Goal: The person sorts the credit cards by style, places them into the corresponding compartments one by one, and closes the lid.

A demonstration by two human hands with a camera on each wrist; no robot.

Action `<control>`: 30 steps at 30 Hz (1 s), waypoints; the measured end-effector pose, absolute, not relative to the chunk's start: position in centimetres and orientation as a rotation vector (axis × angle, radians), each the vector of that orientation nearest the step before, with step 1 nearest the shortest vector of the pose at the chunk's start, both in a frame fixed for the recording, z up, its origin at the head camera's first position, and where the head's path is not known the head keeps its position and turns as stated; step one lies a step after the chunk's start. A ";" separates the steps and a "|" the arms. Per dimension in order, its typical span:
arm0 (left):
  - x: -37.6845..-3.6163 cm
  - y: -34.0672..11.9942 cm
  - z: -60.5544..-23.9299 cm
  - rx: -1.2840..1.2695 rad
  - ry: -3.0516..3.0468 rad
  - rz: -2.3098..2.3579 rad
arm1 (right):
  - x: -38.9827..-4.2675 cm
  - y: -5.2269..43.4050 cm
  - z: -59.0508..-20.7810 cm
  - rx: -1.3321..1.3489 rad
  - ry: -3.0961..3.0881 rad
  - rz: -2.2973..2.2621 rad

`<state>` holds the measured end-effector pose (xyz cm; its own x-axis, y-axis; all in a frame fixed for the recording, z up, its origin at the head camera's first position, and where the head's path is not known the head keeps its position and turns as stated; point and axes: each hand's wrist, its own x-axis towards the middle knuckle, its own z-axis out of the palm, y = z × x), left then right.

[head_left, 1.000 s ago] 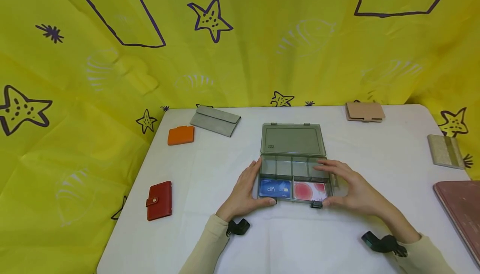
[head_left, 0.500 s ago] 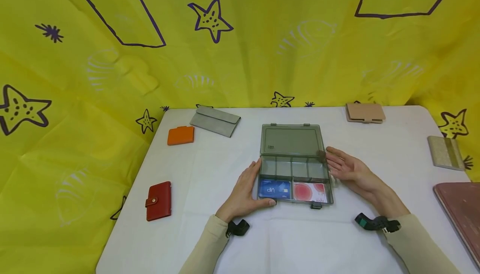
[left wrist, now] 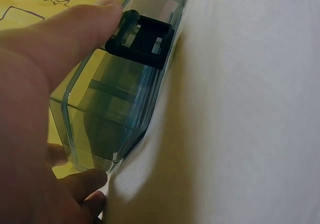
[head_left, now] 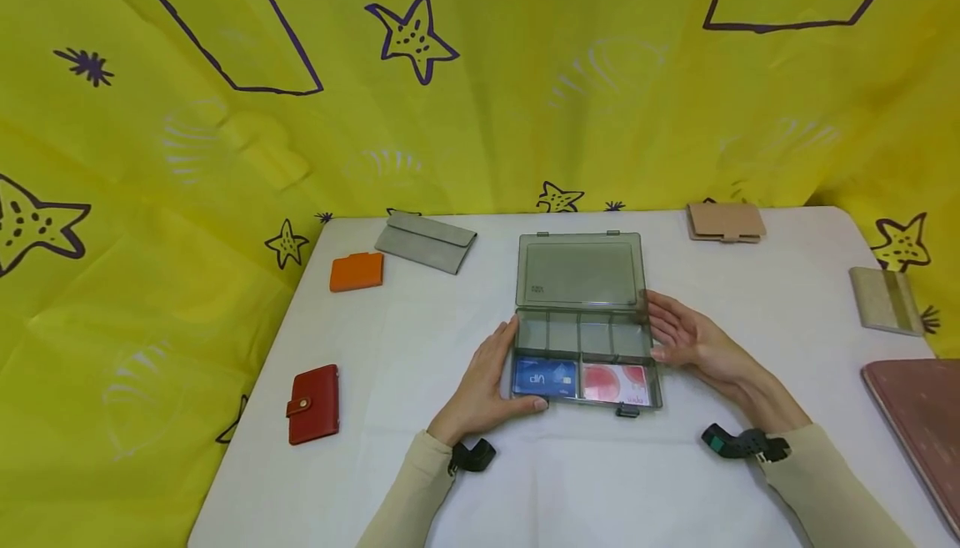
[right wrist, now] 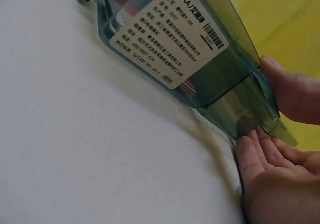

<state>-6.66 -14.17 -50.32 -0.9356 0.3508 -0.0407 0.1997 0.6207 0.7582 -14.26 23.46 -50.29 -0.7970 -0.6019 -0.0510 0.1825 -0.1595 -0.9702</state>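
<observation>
A green-tinted clear compartment box [head_left: 543, 331] lies on the table with its hinged lid [head_left: 577, 273] swung back. Its front row holds a blue VIP card [head_left: 546, 378] and a pink-and-white card [head_left: 615, 384]. My left hand [head_left: 480, 394] grips the front left corner, thumb along the front edge by a black latch [left wrist: 142, 39] and fingers along the side. At the rear right corner my right hand [head_left: 701, 348] touches the box; its fingers reach behind the lid's lower right corner. In the right wrist view a printed label [right wrist: 170, 37] shows on the box.
An orange card case [head_left: 357, 272] and a grey flap pouch [head_left: 426, 242] lie at the back left, a red snap wallet [head_left: 313, 404] nearer. Toward the right are a tan wallet [head_left: 726, 223], a beige booklet-like case [head_left: 887, 301] and a dark red flat item [head_left: 918, 431].
My right hand has left the box's front right corner and turned at the rear right corner. The lid's far edge has risen slightly. The left hand keeps its hold.
</observation>
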 end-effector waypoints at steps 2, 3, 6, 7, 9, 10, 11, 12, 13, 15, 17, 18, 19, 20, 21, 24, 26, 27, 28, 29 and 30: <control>-6.7 -14.2 -50.3 0.455 2.664 1.203 | -14.3 23.4 -50.4 -0.498 1.592 -2.013; -6.7 -14.2 -50.3 0.457 2.666 1.198 | -14.3 23.3 -50.4 -0.505 1.589 -2.019; -6.6 -14.3 -50.4 0.472 2.665 1.192 | -14.3 23.2 -50.4 -0.525 1.579 -2.044; -6.6 -14.4 -50.4 0.485 2.663 1.192 | -14.2 23.1 -50.4 -0.529 1.580 -2.050; -6.6 -14.6 -50.4 0.504 2.642 1.242 | -14.2 23.0 -50.5 -0.522 1.596 -2.046; -6.7 -14.7 -50.4 0.514 2.629 1.277 | -14.1 23.0 -50.4 -0.520 1.607 -2.043; -6.7 -14.8 -50.4 0.518 2.612 1.320 | -14.1 23.0 -50.4 -0.516 1.623 -2.033; -6.7 -14.9 -50.5 0.522 2.600 1.363 | -14.1 23.0 -50.4 -0.515 1.639 -2.026; -6.7 -15.0 -50.5 0.524 2.590 1.401 | -14.1 23.0 -50.4 -0.520 1.638 -2.028; -6.7 -15.1 -50.5 0.520 2.576 1.451 | -14.1 23.0 -50.3 -0.532 1.589 -2.061; -6.8 -15.1 -50.6 0.513 2.579 1.461 | -14.2 23.0 -50.2 -0.550 1.526 -2.103; -6.8 -15.1 -50.6 0.510 2.581 1.453 | -14.2 22.9 -50.2 -0.559 1.517 -2.114; -6.8 -15.1 -50.6 0.505 2.579 1.445 | -14.1 22.7 -50.1 -0.560 1.529 -2.113; -6.8 -15.1 -50.5 0.501 2.574 1.443 | -14.1 22.5 -50.0 -0.554 1.572 -2.100; -6.8 -15.1 -50.5 0.499 2.563 1.451 | -14.1 22.3 -49.9 -0.550 1.645 -2.068; -6.9 -15.3 -50.5 0.491 2.507 1.513 | -13.9 21.7 -49.5 -0.531 1.923 -1.919; -6.9 -15.4 -50.4 0.489 2.474 1.538 | -13.7 21.5 -49.3 -0.522 2.061 -1.824; -7.0 -15.4 -50.3 0.499 2.467 1.528 | -13.6 21.4 -49.2 -0.520 2.106 -1.785; -6.9 -15.5 -50.3 0.510 2.470 1.508 | -13.6 21.4 -49.2 -0.521 2.140 -1.755; -6.9 -15.5 -50.2 0.522 2.473 1.479 | -13.5 21.3 -49.1 -0.521 2.165 -1.728; -6.9 -15.6 -50.1 0.536 2.481 1.447 | -13.4 21.3 -49.1 -0.524 2.182 -1.709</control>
